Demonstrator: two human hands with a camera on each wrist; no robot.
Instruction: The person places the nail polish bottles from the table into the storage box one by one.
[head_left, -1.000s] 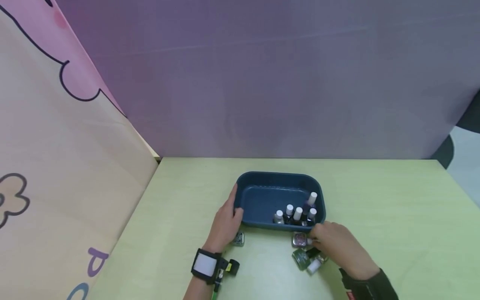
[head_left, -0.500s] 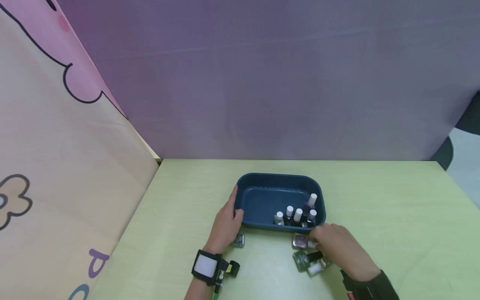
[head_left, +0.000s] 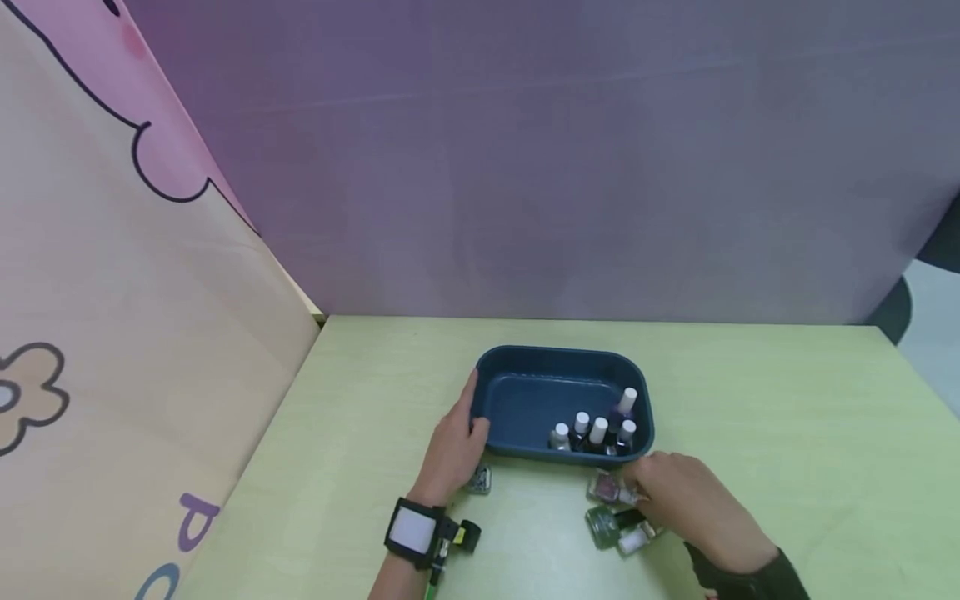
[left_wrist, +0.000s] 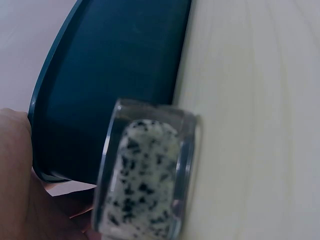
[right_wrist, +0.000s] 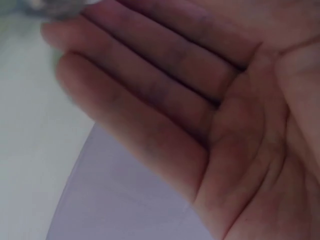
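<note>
A dark blue rectangular tray (head_left: 517, 408) lies on the table; several white-capped nail polish bottles (head_left: 597, 435) stand or lean in its near right part. My left hand (head_left: 450, 446) grips the tray's left end, thumb at the rim. Beside that hand is a bottle with black-speckled polish (left_wrist: 142, 180), close up in the left wrist view. At the tray's near right corner, my right hand (head_left: 686, 500) pinches the cap end of a purple glitter nail polish bottle (head_left: 603, 486). The right wrist view shows the palm and fingers (right_wrist: 135, 120), with a blurred clear object at the fingertips.
A green nail polish bottle (head_left: 602, 527) with a black cap and a white-capped bottle (head_left: 636, 540) lie together just below the right hand. A purple cloth (head_left: 570, 167) rises behind the pale green table (head_left: 360, 400). A printed cloth (head_left: 150, 333) borders the left side.
The purple bottle has tilted, its cap end turning toward me, as my right hand shifted slightly nearer. My left hand keeps its hold on the tray.
</note>
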